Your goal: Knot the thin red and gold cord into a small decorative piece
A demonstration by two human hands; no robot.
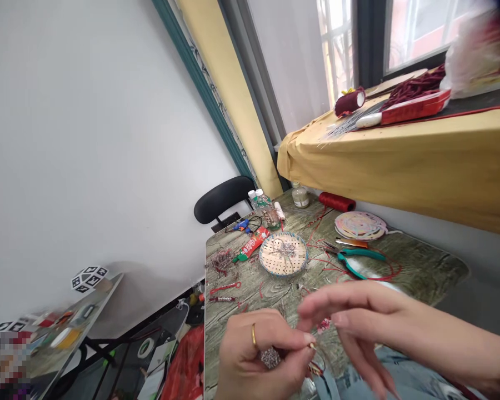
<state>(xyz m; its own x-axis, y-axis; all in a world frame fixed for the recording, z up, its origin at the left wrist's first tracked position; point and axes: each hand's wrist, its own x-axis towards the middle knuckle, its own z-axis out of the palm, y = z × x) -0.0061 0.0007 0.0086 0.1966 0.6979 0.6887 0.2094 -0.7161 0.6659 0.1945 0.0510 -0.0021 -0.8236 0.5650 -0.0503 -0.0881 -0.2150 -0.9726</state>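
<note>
My left hand, with a gold ring on one finger, pinches the pale tip of a thin cord between thumb and forefinger. The cord bends in a loop below the fingertips, beside a small red and gold piece. Behind the left fingers shows a speckled grey patch that I cannot make out. My right hand hovers just to the right, fingers apart and holding nothing visible. A pink-red beaded bit lies between the hands. Farther back is a round woven tray holding thin cords.
Teal-handled pliers lie on the wooden table near red thread. A red thread spool, a coiled pastel disc, a glass jar and plastic bottles stand behind. A yellow-draped ledge borders the right.
</note>
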